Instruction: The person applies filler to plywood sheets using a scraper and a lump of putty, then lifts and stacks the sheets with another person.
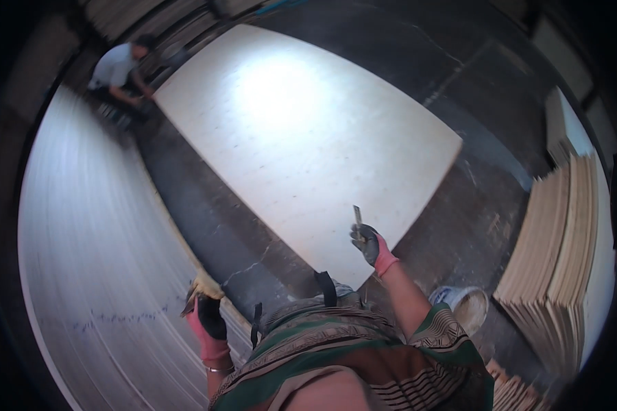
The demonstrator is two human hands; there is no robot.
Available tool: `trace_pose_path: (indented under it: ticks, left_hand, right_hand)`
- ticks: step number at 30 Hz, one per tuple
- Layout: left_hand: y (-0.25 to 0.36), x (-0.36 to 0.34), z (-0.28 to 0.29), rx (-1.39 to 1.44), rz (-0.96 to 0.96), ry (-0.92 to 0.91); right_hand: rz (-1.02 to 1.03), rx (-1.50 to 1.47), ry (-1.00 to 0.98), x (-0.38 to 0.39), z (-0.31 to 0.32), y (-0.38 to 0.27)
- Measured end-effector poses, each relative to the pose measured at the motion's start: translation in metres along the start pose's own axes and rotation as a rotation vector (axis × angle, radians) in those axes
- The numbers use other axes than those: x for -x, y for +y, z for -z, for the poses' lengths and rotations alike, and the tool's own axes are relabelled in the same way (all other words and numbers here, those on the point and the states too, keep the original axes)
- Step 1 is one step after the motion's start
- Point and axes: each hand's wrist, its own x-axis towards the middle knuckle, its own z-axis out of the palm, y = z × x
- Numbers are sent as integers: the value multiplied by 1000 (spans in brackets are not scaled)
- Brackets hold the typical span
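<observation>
My right hand (370,246), in a pink glove with a dark palm, is closed around a narrow flat-bladed hand tool (357,216). Its blade points up and away from me, over the near end of a large pale wooden sheet (308,157). My left hand (209,320), gloved alike, is closed on a tan, irregular piece (206,285), whose kind I cannot make out. That hand is over the inner edge of a broad greyish-white sheet surface (110,253) on my left. Small dark spots are scattered over the pale sheet, and a bright glare covers its far part.
A co-worker (120,72) crouches at the far left, one hand at the pale sheet's corner. Stacked thin wooden sheets (552,233) stand on the right. Near my right arm is a white bucket (469,308). Cracked dark floor (247,253) runs between the two large sheets.
</observation>
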Motion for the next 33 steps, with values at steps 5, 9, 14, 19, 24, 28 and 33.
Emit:
trace_pose_path:
  ticks: [5,9,14,19,24,28,33]
  left_hand:
    - [-13,10,25,126,77,75]
    - [-2,28,30,-10,38,147]
    - [1,73,74,-330,-50,364]
    - [2,114,121,-851,-450,286]
    - [-13,160,182,-989,-405,286]
    - [-23,187,214,-948,-410,296]
    - [-23,176,224,-762,-164,151]
  right_hand:
    - [-236,-149,-797,37,-199,12]
    - [-724,-592,-1013,87,-281,82]
    - [-1062,-650,-1127,145,-313,112]
    - [-1232,-555,-926,186,-317,148]
    - [-1237,-446,-869,228,-318,191]
    - [-936,-192,-1004,256,-320,222]
    - [-482,188,-1169,266,-324,220]
